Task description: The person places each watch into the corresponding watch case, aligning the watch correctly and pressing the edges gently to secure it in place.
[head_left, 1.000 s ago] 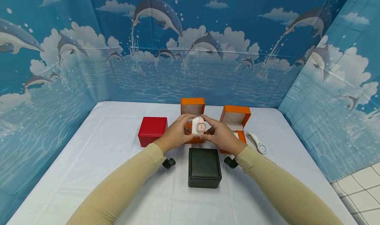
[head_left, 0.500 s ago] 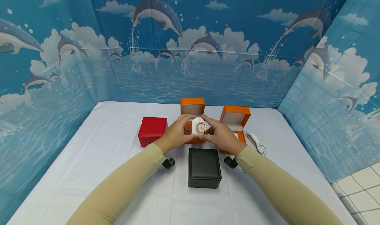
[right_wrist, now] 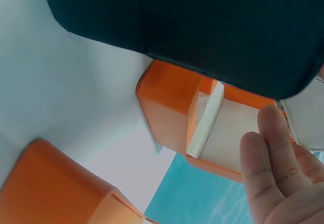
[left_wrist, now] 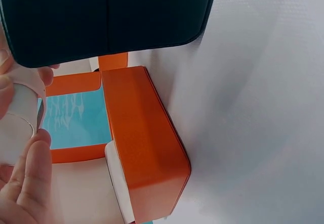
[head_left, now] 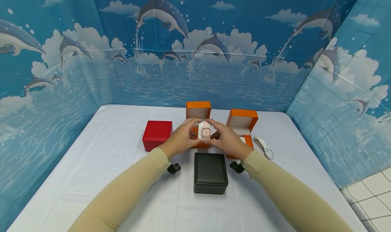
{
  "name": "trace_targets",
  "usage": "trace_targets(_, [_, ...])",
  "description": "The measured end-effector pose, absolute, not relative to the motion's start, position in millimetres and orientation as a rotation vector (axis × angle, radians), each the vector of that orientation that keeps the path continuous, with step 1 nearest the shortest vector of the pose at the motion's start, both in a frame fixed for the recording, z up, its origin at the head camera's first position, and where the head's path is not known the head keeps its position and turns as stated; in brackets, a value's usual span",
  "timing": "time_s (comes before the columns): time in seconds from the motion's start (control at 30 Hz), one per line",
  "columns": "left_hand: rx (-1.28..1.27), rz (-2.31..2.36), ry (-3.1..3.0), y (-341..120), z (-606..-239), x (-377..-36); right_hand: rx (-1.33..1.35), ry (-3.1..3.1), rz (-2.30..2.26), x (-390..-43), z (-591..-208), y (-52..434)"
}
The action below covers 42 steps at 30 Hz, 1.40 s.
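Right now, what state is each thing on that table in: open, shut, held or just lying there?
Pink watch: held up between left hand and right hand, face toward the camera.
Middle orange box: open, lid upright.
Right orange box: open, lid upright.
Red box: shut.
Black box: shut.
White watch: lying loose on the table.

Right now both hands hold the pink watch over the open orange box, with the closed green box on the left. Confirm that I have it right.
Not quite. The closed box on the left is red, not green; the head view shows it. The rest stands: the left hand and the right hand both hold the pink watch over the open orange box.
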<state>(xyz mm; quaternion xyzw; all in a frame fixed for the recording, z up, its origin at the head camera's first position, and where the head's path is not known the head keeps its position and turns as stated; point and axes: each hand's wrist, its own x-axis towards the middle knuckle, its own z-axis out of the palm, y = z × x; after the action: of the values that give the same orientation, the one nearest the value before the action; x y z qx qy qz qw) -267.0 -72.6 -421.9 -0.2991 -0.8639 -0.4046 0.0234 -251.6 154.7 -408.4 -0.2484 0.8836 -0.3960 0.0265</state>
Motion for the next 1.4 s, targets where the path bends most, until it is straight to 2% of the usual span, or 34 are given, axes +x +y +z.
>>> trace_targets(1.4, [-0.9, -1.305, -2.68, -74.5, -421.6, -266.6, -0.744, 2.764, -1.186, -252.4, -410.2, 148.9])
